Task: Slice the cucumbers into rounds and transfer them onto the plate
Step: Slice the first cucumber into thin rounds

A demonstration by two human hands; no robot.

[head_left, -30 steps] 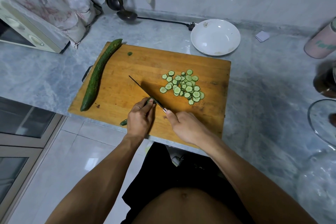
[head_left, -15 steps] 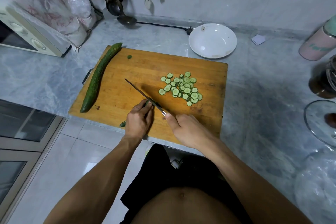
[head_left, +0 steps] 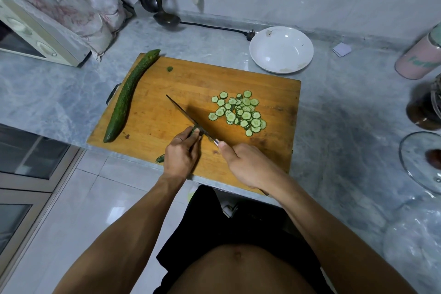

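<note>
Head view shows your left hand [head_left: 181, 159] pinching the short, slippery cucumber stub [head_left: 195, 130] on the cutting board [head_left: 152, 124] and your right hand [head_left: 248, 164] gripping the knife [head_left: 185, 114]; hold that firm stub well behind the blade.

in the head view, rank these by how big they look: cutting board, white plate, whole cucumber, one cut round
1. cutting board, largest by far
2. white plate
3. whole cucumber: longer than the plate is wide but much thinner, so this order is unsure
4. cucumber round, smallest
</note>
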